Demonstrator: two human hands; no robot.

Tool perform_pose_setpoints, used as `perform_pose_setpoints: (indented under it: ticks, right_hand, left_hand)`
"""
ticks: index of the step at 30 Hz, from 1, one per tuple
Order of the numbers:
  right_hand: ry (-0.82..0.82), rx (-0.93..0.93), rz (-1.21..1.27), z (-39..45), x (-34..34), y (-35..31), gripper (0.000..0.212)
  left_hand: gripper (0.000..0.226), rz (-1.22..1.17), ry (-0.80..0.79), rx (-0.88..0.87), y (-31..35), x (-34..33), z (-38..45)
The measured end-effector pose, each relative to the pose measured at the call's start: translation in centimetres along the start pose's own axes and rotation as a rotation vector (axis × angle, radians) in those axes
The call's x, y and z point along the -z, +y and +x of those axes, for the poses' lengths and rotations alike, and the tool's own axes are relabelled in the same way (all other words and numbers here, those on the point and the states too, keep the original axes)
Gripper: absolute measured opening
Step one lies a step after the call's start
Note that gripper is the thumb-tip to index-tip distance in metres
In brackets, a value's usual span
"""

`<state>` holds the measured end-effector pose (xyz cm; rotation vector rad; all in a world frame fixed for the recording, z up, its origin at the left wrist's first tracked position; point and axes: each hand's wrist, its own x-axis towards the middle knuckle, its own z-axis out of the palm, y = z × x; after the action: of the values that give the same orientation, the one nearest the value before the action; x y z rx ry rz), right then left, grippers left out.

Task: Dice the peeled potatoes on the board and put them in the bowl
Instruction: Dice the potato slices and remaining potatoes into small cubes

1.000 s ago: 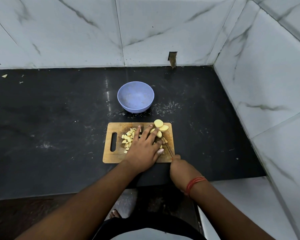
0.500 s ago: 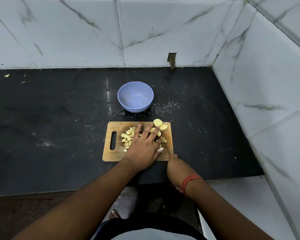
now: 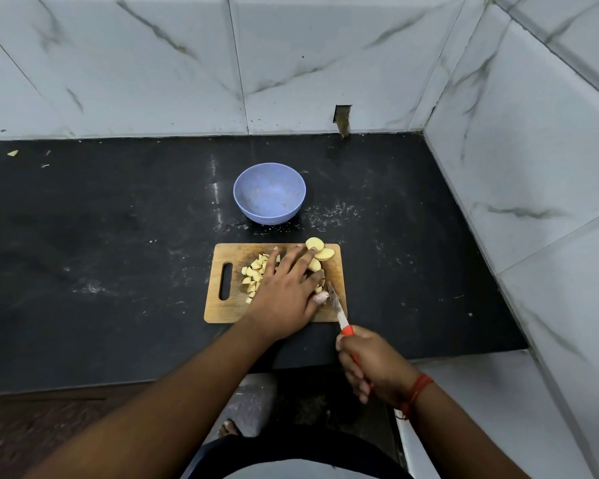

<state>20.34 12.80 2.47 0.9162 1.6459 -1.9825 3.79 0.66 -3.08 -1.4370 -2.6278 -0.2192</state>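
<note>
A wooden cutting board [image 3: 222, 311] lies on the black counter. Diced potato pieces [image 3: 253, 274] sit in a heap on its left half, and potato slices [image 3: 317, 248] lie at its far right corner. My left hand [image 3: 286, 292] lies flat on the board with fingers spread over the potato pieces. My right hand [image 3: 370, 361] grips the orange handle of a knife [image 3: 338, 311], whose blade points onto the board's right side beside my left hand. The blue bowl [image 3: 269, 192] stands behind the board and looks empty.
The black counter [image 3: 101, 254] carries white specks and scraps at the far left. Marble-tiled walls close it off behind and on the right. The counter's front edge runs just below the board, with the floor and a foot beneath.
My right hand has drawn back toward me, so the knife's orange handle now shows. My left hand stays spread on the potato pieces.
</note>
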Motion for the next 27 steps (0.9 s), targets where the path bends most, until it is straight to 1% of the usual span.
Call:
perform_pose_setpoints:
  ticks: [2, 3, 5, 7, 10, 12, 14, 16, 17, 20, 21, 23, 25, 27]
  right_hand:
    - [-0.027, 0.014, 0.209, 0.2, -0.2, 0.1, 0.014]
    - [-0.012, 0.028, 0.262, 0.3, -0.1, 0.1, 0.015]
    - [0.073, 0.082, 0.262, 0.6, -0.1, -0.1, 0.016]
    - [0.219, 0.136, 0.130, 1.1, 0.1, -0.3, 0.017]
    - [0.431, 0.232, -0.109, 2.5, 0.6, -1.2, 0.015]
    - [0.529, 0.333, -0.304, 3.7, 0.7, -2.3, 0.015]
    - [0.582, 0.384, -0.487, 5.3, 0.5, -3.2, 0.015]
    - [0.575, 0.378, -0.610, 6.8, 0.0, -3.6, 0.017]
    - [0.546, 0.368, -0.615, 7.4, -0.4, -3.7, 0.019]
    - [0.453, 0.338, -0.467, 8.1, -1.7, -3.8, 0.019]
    - [0.452, 0.325, -0.396, 7.9, -2.1, -3.9, 0.019]
    - [0.521, 0.350, -0.309, 8.0, -2.2, -3.7, 0.023]
    - [0.579, 0.408, -0.345, 8.1, -2.1, -3.4, 0.026]
    - [0.548, 0.438, -0.405, 8.1, -2.2, -3.4, 0.026]
  left_hand:
    - [0.054, -0.039, 0.020, 0.038, -0.2, 0.2, -0.1]
    - [0.053, -0.062, 0.032, 0.061, -0.4, 0.2, -0.2]
    - [0.050, -0.103, 0.062, 0.111, -1.0, 0.2, -0.6]
    - [0.050, -0.119, 0.091, 0.167, -1.7, 0.1, -1.2]
    - [0.053, -0.129, 0.084, 0.217, -3.0, -0.2, -2.3]
    - [0.053, -0.137, 0.075, 0.214, -3.6, -0.4, -2.8]
    - [0.053, -0.128, 0.067, 0.199, -3.9, -0.3, -3.0]
    - [0.051, -0.105, 0.056, 0.177, -4.0, -0.3, -3.1]
    - [0.050, -0.089, 0.050, 0.158, -4.1, -0.2, -3.1]
    - [0.046, -0.051, 0.034, 0.084, -4.0, -0.2, -3.1]
    - [0.046, -0.046, 0.027, 0.060, -4.0, -0.2, -3.2]
    - [0.044, -0.034, 0.018, 0.011, -3.9, 0.0, -3.2]
    - [0.041, -0.015, 0.016, -0.039, -3.8, 0.1, -3.3]
    - [0.038, 0.004, 0.011, -0.084, -3.8, 0.1, -3.4]
